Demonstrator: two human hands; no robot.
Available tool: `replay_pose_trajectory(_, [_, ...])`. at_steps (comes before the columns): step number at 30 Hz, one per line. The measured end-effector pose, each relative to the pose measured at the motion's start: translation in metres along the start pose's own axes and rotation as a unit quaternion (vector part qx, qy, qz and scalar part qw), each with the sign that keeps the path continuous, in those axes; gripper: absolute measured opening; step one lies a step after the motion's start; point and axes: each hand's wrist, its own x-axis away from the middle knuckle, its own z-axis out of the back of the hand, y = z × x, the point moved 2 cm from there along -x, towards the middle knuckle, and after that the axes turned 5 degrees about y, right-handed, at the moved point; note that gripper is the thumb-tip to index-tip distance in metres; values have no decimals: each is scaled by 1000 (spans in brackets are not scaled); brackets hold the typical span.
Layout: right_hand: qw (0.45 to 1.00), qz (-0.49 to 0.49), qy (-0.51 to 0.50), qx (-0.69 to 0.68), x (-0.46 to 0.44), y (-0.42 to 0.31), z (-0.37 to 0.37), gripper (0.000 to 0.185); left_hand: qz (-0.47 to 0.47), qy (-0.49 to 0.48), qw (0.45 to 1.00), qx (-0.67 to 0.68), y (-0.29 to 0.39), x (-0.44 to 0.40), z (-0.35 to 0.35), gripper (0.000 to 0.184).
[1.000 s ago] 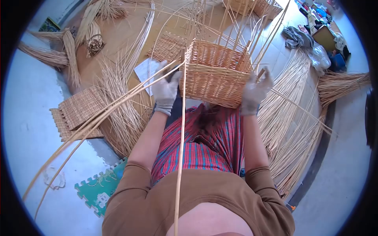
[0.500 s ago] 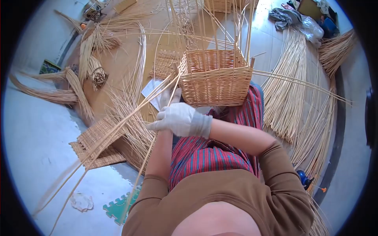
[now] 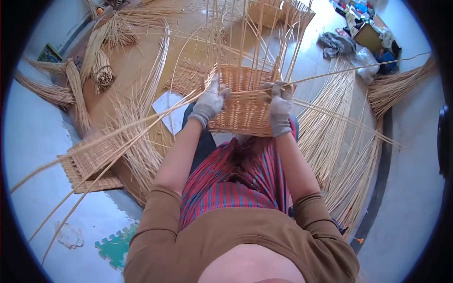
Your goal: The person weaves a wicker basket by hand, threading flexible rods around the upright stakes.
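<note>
A partly woven wicker basket (image 3: 241,115) rests at my knees, with tall upright stakes (image 3: 257,42) rising from its rim. At its left corner my left hand (image 3: 210,103), in a pale glove, is closed around wicker strands (image 3: 141,123) that trail away to the lower left. My gloved right hand (image 3: 279,107) is at the right corner, fingers closed on a long wicker strand (image 3: 349,70). That strand crosses the basket's front just below the rim and runs off to the upper right. My fingers partly cover both front corners.
Bundles of loose wicker (image 3: 330,127) spread over the floor on the right, and more bundles (image 3: 101,70) lie at the left. Flat woven panels (image 3: 89,162) sit at lower left, near a green foam mat piece (image 3: 115,247). Other baskets (image 3: 264,14) stand beyond mine.
My right hand has moved from over my left forearm to the basket's right corner, bringing a strand across the front. My left hand has risen to the left corner.
</note>
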Motion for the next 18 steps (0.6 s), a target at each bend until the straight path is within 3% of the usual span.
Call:
replay_pose_trajectory(2, [989, 61, -32, 128, -6, -17, -15, 15, 42, -13, 999, -18, 5, -11, -3, 36])
replay_pose_trajectory(3, [957, 158, -81, 229, -16, -22, -30, 25, 92, -36, 994, -50, 6, -12, -3, 33])
replay_pose_trajectory(4, [904, 248, -126, 325, -28, -24, -47, 35, 94, -34, 994, -48, 4, -9, -6, 33])
replay_pose_trajectory(6, [770, 475, -111, 411, -36, -48, -111, 64, 98, 17, 992, -74, -1, -8, -13, 33])
replay_pose_trajectory(8, [790, 336, -167, 486, -43, -57, -151, 80, 96, 45, 991, -84, -5, -11, -14, 35])
replay_pose_trajectory(9, [787, 338, -167, 488, -40, -53, -157, 80, 106, 52, 988, -100, -5, -13, -11, 37])
replay_pose_trajectory(10, [849, 377, -183, 322, -34, -51, -158, 82, 119, 57, 985, -114, -6, -14, -11, 38])
replay_pose_trajectory(13, [927, 269, -173, 195, -18, -34, -106, 85, 76, 68, 982, -157, 4, -7, -3, 37])
replay_pose_trajectory(16, [926, 101, -215, 294, -12, 7, -54, 88, 49, 59, 987, -142, -4, -9, -8, 39])
replay_pose_trajectory(18, [900, 120, -140, 395, -9, 0, -63, 92, 33, 55, 992, -107, -9, -15, -7, 42])
